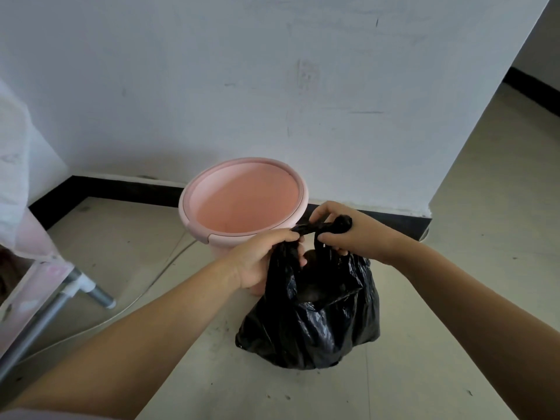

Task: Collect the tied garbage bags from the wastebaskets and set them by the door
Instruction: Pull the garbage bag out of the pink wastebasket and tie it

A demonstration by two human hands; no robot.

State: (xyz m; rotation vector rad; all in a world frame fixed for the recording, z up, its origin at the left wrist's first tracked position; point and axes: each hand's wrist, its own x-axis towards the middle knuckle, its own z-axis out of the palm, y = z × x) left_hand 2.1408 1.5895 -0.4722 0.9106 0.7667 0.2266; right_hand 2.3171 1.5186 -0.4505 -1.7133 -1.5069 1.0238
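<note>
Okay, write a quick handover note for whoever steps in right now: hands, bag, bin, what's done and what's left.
Left hand: shut on the black garbage bag at one top strip.
Right hand: shut on the other strip, at the twisted knot.
Bag: out of the pink wastebasket, bottom on the floor right in front of it.
Wastebasket: looks empty, no liner.
Done: bag lifted out; knot looks in progress.
Left: finish the knot, carry the bag to the door; the door is not in view.

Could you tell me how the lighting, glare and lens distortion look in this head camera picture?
Head view: soft, even daylight with only faint shadows; small glare highlights on the creased black garbage bag; the pink wastebasket interior is evenly lit; wide-angle distortion bends the wall corner and stretches both forearms; left hand and right hand are reasonably sharp.
</note>
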